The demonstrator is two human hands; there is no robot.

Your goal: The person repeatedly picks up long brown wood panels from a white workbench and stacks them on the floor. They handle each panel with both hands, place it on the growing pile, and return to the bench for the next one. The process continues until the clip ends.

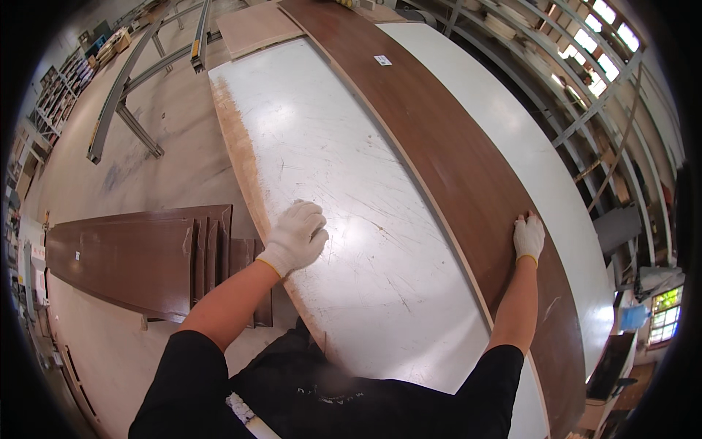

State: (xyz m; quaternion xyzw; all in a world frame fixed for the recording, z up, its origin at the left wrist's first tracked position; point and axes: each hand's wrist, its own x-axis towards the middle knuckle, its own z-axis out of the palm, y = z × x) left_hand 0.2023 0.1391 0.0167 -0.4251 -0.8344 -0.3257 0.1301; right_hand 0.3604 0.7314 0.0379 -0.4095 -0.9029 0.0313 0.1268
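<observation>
My left hand (pixel 296 235), in a white knitted glove with a yellow cuff, is at the left edge of a scratched white worktable (pixel 329 154). Its fingers are curled in; whether they hold something is hidden. My right hand (pixel 529 238), gloved the same way with bare fingertips showing, lies on a long brown panel (pixel 439 150) near its right edge. The fingers there are stretched forward rather than wrapped round it. This panel runs lengthwise over the table, with a pale cut edge on its left and a small white label near the far end.
Left of the table, several brown panels (pixel 124 256) lie in a low stack. Beyond them stands a grey metal frame (pixel 135 91) on the floor. A lighter board (pixel 256 29) lies at the table's far end. Metal racking (pixel 578 132) lines the right side.
</observation>
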